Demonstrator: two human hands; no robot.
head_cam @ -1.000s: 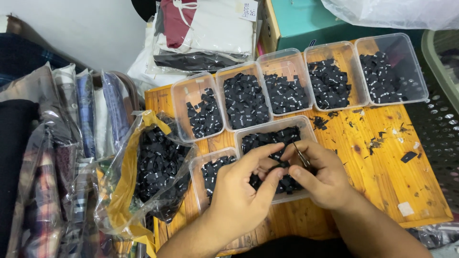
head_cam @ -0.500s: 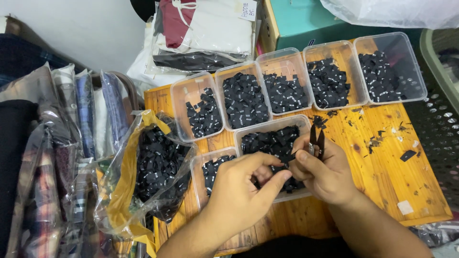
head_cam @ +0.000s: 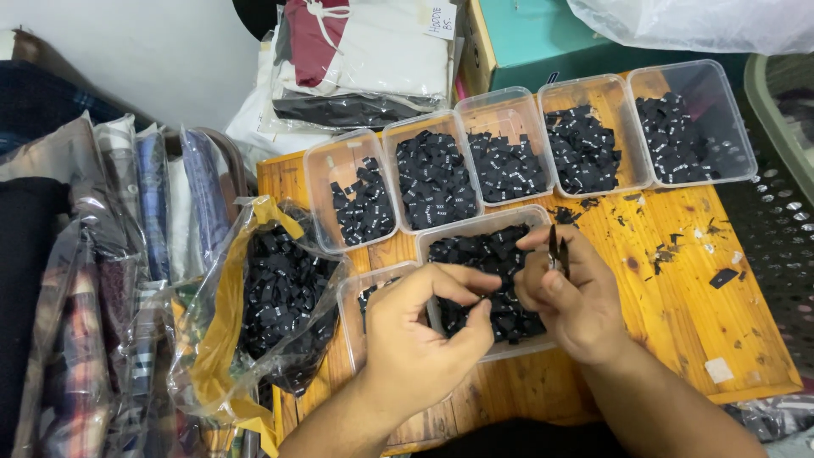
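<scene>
seven clear tubs [head_cam: 688, 76] of black labels are set on a wooden table [head_cam: 678, 297]; small snips [head_cam: 557, 250] are gripped by the right hand [head_cam: 572, 297], the left hand [head_cam: 420, 339] curled, pinching.

7 clear plastic tubs [head_cam: 691, 127] of small black labels on the bench [head_cam: 678, 314]: 5 in the back row, 2 in front. 1 clear bag [head_cam: 280, 297] of the same labels. 2 hands at work, left hand [head_cam: 415, 343] & right hand [head_cam: 572, 297]. 1 pair of small snips [head_cam: 555, 248].
</scene>
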